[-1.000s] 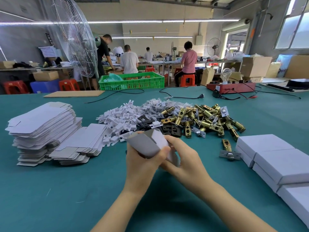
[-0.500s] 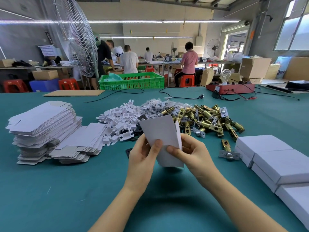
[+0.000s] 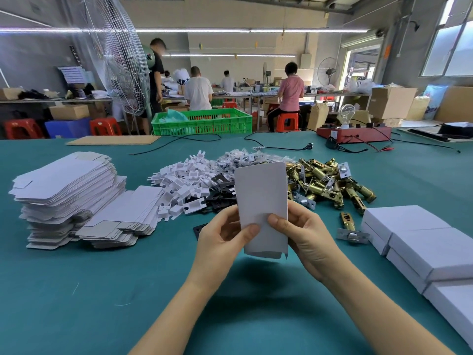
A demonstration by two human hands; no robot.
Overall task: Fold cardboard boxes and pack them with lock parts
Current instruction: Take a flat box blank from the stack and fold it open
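So the big teal tabletop has everything spread out on it, and the piece that matters is the white box blank held up off it, dead center in front of the person. Its long axis runs near vertical, top edge leaning slightly away toward the piles, plain face toward the camera.

Both hands sit at its lower half. The left hand pinches it from the left with the thumb on the front face, and the right hand does the same from the right, thumbs nearly meeting. Neither hand is really nearer; it's an even two-handed hold, so my guess is that whatever fold comes next gets worked from the bottom end, where a little tab pokes out.

The stack of flat blanks sits well off to the left, finished white boxes to the right, and the brass latches just behind the blank.

Writing-wise: nothing readable. The blank's face is bare, and there are no brand marks I can make out anywhere.
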